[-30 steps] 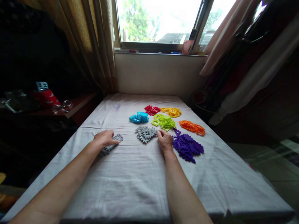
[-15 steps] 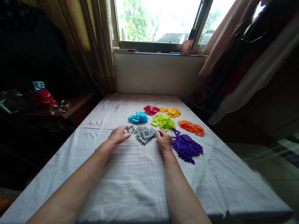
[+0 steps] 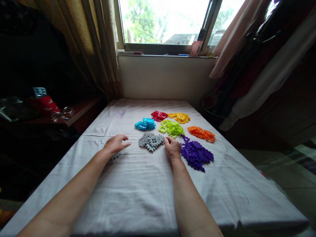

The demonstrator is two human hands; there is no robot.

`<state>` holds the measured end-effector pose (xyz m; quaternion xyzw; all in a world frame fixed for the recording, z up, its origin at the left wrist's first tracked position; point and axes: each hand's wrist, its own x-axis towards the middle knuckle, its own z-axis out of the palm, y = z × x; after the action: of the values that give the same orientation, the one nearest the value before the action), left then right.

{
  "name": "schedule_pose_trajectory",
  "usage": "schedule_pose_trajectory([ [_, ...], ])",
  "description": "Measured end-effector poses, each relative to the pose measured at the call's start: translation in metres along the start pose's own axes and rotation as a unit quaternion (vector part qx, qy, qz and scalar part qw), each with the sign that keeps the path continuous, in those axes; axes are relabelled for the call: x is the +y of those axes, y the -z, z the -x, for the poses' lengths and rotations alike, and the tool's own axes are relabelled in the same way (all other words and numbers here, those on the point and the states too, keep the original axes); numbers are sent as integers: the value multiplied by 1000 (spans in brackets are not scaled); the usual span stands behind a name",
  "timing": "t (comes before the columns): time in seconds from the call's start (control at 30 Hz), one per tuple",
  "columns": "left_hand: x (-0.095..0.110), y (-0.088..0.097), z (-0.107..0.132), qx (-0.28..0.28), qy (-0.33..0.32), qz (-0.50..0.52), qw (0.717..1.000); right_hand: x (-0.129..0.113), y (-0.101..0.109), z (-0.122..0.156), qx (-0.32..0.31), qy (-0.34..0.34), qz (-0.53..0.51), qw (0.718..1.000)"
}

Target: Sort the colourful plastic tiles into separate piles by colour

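A pile of grey interlocking plastic pieces [image 3: 151, 142] lies on the cloth between my two hands. To its left, my left hand [image 3: 116, 144] is open, its thumb and fingers apart with nothing between them. Under that wrist a separate grey piece [image 3: 115, 157] shows in part; the wrist covers the rest. My right hand [image 3: 172, 148] is closed at the pile's right corner, fingertips against it. Whatever those fingers may grip is hidden. Just right of this hand is a heap of purple pieces [image 3: 196, 154].
Beyond the grey pile sit blue pieces [image 3: 145, 124], lime green pieces [image 3: 172, 128], red pieces [image 3: 159, 116], yellow pieces [image 3: 181, 117] and orange pieces [image 3: 201, 134]. A dark side table [image 3: 81, 112] with a red container [image 3: 46, 104] borders the left. Clothes [image 3: 247, 82] hang at the right.
My left hand has moved left and nearer to me, away from the pile, and has let go of a grey piece, now under its wrist. The right hand stays at the pile.
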<state>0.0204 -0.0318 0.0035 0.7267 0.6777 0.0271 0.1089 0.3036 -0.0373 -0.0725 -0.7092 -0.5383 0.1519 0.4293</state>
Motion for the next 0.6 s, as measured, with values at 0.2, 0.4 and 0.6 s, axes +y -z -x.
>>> schedule_pose_trajectory([
  [0.2,-39,16,28,-88,55,-92,990,2,0,1,-10,4,-1,1000],
  [0.4,-26,9,37,-63,32,-89,993,4,-2,3,2,15,-9,1000],
  [0.6,34,1,13,27,-100,27,994,6,-4,2,14,25,-17,999],
])
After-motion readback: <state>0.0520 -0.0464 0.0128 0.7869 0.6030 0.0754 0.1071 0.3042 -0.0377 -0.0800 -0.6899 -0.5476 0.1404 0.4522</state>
